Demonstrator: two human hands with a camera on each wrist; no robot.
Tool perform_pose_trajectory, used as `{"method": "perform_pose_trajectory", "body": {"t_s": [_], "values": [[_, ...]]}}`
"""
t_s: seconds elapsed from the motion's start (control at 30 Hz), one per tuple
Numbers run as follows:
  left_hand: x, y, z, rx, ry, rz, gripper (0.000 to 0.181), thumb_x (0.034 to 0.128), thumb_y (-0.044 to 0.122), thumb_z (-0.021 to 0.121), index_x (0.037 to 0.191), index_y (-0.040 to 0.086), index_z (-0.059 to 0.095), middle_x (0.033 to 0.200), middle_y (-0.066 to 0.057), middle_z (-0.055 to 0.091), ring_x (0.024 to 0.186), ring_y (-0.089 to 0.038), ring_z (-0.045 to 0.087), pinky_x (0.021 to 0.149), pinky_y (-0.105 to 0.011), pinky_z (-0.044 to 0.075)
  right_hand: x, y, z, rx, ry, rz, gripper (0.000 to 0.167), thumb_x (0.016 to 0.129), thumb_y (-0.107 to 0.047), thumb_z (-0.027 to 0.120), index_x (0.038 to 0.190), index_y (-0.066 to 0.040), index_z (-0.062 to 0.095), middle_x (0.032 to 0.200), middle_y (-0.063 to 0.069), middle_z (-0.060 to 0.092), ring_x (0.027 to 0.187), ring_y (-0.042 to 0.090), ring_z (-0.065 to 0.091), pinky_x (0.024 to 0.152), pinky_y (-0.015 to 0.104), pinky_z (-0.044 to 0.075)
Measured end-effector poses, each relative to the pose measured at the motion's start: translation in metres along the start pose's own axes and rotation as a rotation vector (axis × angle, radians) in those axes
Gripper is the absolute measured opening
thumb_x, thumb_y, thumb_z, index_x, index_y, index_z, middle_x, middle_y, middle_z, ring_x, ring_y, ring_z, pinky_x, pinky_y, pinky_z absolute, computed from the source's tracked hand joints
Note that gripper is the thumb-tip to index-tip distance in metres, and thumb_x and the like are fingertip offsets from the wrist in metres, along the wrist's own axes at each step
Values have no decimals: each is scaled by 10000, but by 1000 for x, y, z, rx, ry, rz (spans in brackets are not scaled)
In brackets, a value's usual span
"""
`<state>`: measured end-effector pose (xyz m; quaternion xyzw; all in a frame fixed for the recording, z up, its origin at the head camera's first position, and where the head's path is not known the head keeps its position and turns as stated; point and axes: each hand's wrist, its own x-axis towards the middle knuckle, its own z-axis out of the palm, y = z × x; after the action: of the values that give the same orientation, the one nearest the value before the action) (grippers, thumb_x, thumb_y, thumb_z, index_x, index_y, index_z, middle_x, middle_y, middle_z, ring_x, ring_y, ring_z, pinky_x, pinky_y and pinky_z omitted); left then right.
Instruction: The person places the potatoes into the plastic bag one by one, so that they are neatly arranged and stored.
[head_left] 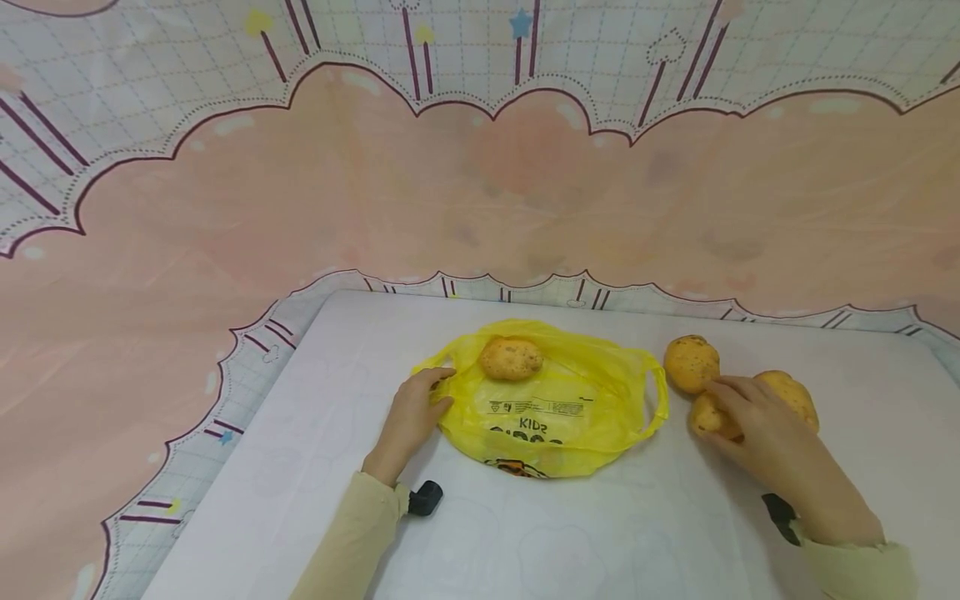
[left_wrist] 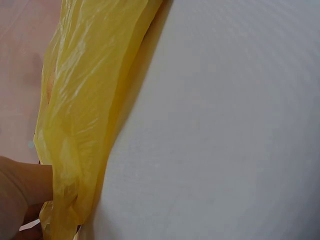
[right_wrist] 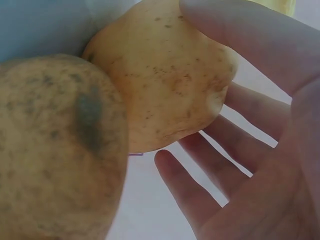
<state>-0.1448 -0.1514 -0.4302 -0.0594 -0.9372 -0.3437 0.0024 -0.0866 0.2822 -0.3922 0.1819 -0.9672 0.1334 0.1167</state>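
Note:
A yellow plastic bag [head_left: 555, 400] with printed lettering lies spread on the white table, one potato [head_left: 512, 358] resting on its far part. My left hand [head_left: 408, 421] grips the bag's left edge by the handle. In the left wrist view, the thumb [left_wrist: 30, 182] goes behind the yellow plastic [left_wrist: 95, 75]. To the right of the bag, my right hand [head_left: 765, 433] holds a potato [head_left: 708, 414] between thumb and fingers. Two more potatoes lie close by, one beyond the hand [head_left: 692, 364] and one partly hidden behind it [head_left: 791, 396]. A potato [right_wrist: 55, 150] looms nearest the right wrist camera.
The bag's right handle loop [head_left: 656, 396] lies toward the potatoes. A white table surface [head_left: 555, 550] extends in front of the bag. Behind the table hangs a patterned pink and white cloth [head_left: 480, 192], which also runs along the left side.

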Motion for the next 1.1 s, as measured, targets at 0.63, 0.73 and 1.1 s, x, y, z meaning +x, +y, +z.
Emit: {"method": "perform_pose_trajectory", "body": {"t_s": [0.63, 0.73, 1.1], "values": [[-1, 0, 1, -10, 1, 6, 428, 903, 32, 698, 1321, 29, 608, 1322, -162, 618, 1218, -344, 571, 1068, -510, 448, -1, 5, -1, -8, -45, 36, 641, 679, -163, 904, 1223, 21, 620, 1205, 242, 594, 1111, 449, 527, 893, 657, 465], [-1, 0, 0, -7, 3, 4, 427, 903, 34, 698, 1321, 31, 609, 1323, -161, 617, 1217, -342, 573, 1066, -509, 450, 0, 6, -3, -12, -48, 36, 636, 682, -182, 905, 1219, 20, 630, 1195, 238, 603, 1105, 443, 535, 899, 648, 466], [-1, -1, 1, -4, 1, 2, 431, 901, 29, 701, 1322, 35, 609, 1325, -157, 616, 1210, -336, 576, 1059, -502, 459, 2, 6, -6, -15, 2, 4, 667, 681, -219, 908, 1220, 55, 627, 1172, 259, 601, 1082, 455, 531, 887, 654, 460]]}}
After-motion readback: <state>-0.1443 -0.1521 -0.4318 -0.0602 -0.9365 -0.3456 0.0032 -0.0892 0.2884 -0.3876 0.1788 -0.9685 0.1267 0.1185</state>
